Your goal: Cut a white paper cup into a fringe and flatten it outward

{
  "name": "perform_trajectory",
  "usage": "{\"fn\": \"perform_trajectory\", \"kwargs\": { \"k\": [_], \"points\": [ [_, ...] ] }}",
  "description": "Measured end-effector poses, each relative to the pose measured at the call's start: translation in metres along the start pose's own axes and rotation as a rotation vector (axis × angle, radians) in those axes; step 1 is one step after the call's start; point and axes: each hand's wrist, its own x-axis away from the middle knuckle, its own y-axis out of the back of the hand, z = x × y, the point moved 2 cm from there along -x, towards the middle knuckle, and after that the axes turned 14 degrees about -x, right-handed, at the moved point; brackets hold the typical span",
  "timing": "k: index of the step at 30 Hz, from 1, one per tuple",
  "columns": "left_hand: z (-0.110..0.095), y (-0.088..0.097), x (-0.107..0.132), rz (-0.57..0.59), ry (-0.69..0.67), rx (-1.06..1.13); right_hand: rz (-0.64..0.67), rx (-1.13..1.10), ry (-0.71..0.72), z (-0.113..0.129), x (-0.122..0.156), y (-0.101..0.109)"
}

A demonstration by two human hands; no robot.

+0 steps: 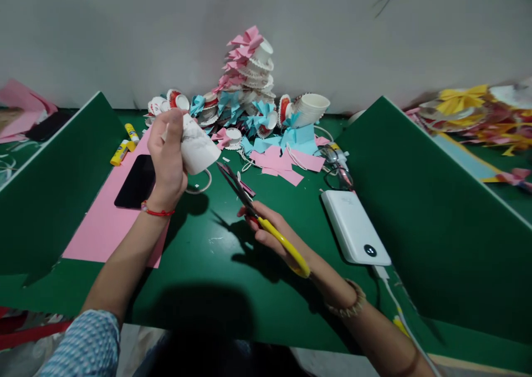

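My left hand (168, 149) is closed on a white paper cup (200, 147), held tilted above the table with its wall facing right. My right hand (272, 227) grips a pair of scissors (245, 197) with yellow handles and dark blades. The blade tips point up and left, close to the cup's lower right edge. Under the left wrist lies a black phone (136, 183) on a pink paper sheet (100, 227). A ring of white paper or cord (201, 184) shows on the table just below the cup.
Stacked decorated paper cups (255, 72) lean against the wall. Pink paper pieces (286, 163) and blue paper (301, 138) lie in front. Glue sticks (120, 152) lie at left. A white power bank (353, 227) with cable and eyeglasses (338, 177) are at right. Green dividers (436, 216) border both sides.
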Motion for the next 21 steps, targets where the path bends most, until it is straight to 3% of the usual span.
{"fn": "perform_trajectory", "kwargs": {
  "k": [7,11,21],
  "points": [
    [0.001,-0.001,0.003,0.071,0.025,-0.033,0.013,-0.2,0.114,0.006,-0.021,-0.013],
    [-0.006,0.0,0.005,0.11,0.055,-0.029,0.055,-0.176,0.07,0.011,-0.02,-0.016],
    [-0.008,-0.005,0.013,0.133,0.089,-0.094,-0.013,-0.144,0.038,0.029,-0.01,-0.017]
  ]
}}
